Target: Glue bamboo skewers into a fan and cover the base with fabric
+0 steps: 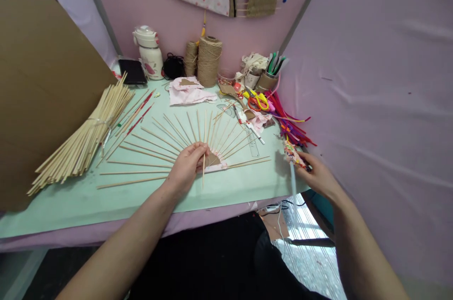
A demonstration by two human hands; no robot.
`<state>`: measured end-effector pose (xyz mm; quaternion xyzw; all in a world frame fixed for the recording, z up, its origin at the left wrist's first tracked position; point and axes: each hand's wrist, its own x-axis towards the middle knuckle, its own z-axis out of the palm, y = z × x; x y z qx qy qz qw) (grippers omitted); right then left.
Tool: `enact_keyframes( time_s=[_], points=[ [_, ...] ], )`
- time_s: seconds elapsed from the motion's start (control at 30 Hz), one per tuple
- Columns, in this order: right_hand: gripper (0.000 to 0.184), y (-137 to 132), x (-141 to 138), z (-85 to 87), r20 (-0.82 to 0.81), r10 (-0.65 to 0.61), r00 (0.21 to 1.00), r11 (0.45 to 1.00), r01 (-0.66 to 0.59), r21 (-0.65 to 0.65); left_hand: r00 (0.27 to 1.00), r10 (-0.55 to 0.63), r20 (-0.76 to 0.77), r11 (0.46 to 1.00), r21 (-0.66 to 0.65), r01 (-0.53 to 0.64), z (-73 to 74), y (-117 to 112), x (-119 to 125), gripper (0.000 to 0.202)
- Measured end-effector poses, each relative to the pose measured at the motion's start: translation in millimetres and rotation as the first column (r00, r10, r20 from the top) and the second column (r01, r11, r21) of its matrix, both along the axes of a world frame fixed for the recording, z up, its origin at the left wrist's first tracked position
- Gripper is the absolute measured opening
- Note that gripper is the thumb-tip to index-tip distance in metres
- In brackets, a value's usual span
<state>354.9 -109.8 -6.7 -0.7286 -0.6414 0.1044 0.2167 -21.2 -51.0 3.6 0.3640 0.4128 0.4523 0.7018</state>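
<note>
My left hand (189, 163) is closed in a pinch on a thin wooden stick (204, 175), which stands across a half-round cardboard piece (213, 159). Wooden sticks fan out from that piece over the table, and pink-white fabric lines its lower edge. At the table's right edge, my right hand (313, 171) grips a glue gun (292, 151) with a colourful patterned covering. A translucent glue stick (293, 179) hangs down from the gun. My left hand hides part of the cardboard piece.
A large bundle of sticks (90, 130) leans on a brown board (46, 78) at left. Behind are a white bottle (150, 54), twine spools (210, 62) and fabric (189, 92). Scissors (260, 102), a white pen (255, 132) and pipe cleaners (290, 120) lie at right.
</note>
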Motion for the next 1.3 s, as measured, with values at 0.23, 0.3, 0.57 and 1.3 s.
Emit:
enact_keyframes(
  time_s=[0.23, 0.3, 0.57, 1.3],
  points=[
    [0.041, -5.5, -45.8, 24.2, -0.352, -0.094, 0.931, 0.984, 0.033, -0.175, 0.999, 0.004, 0.033, 1.0, 0.0, -0.004, -0.7, 0.5, 0.3, 0.027],
    [0.045, -3.2, -62.3, 26.9, -0.459, -0.045, 0.887, 0.958, -0.092, -0.271, 1.0, -0.001, 0.028, 1.0, 0.006, 0.001, -1.2, 0.2, -0.2, 0.026],
    [0.05, 21.4, -123.9, 45.6, -0.651, 0.089, 0.754, 0.789, -0.452, -0.415, 1.0, -0.018, 0.008, 1.0, 0.023, 0.018, -4.8, 0.6, -0.1, 0.024],
    [0.065, 44.0, -149.0, 71.0, -0.32, 0.312, 0.895, 0.689, -0.445, -0.572, 0.997, -0.045, 0.058, 0.998, 0.053, 0.042, -6.6, -0.1, -1.4, 0.024]
  ],
)
